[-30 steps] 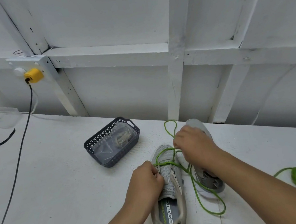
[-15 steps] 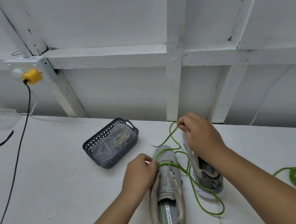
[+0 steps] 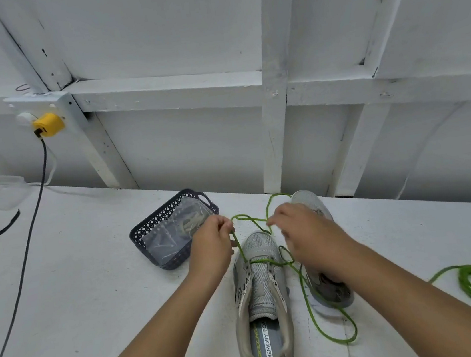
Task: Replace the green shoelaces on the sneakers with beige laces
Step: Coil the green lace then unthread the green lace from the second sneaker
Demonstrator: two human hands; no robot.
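Both hands up over the grey mesh sneaker (image 3: 259, 268): left hand (image 3: 212, 248) pinching the thin green shoelace (image 3: 306, 294), right hand (image 3: 304, 232) pinching its loop, lace threaded through front eyelets only.

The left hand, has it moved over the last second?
Yes. The left hand left the sneaker tongue, going forward toward the basket, pinching the green lace.

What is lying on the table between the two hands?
In the head view, the green shoelace spans from the left hand to the right hand, above the toe of the near sneaker.
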